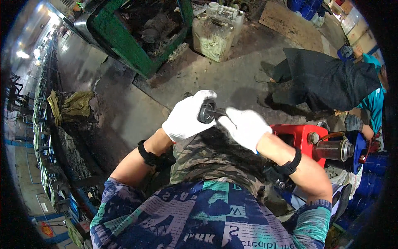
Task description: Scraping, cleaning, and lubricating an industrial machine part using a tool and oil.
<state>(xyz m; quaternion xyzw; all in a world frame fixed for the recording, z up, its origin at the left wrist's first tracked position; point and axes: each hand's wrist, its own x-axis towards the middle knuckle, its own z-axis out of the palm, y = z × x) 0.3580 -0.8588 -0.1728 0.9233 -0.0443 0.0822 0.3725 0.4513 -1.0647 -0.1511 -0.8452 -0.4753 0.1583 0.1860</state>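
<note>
My left hand [188, 116], in a white glove, is closed around a black, round, cup-like part [204, 114] in front of my waist. Its hollow end faces my right hand [245, 129], also white-gloved. Between the right fingers is a thin dark tool [219, 111], whose tip reaches to the opening of the round part. Whether the tip touches the inside, and what kind of tool it is, I cannot make out. Both hands are held close together above my camouflage-patterned trousers [197, 159].
A red container [292, 132] and a bottle with a metal cap [333, 149] are beside my right forearm. A co-worker in a dark apron [331, 79] bends over at the right. Ahead stand plastic jugs [212, 39] and a green metal frame [120, 39]. Crumpled cloth [76, 103] lies left.
</note>
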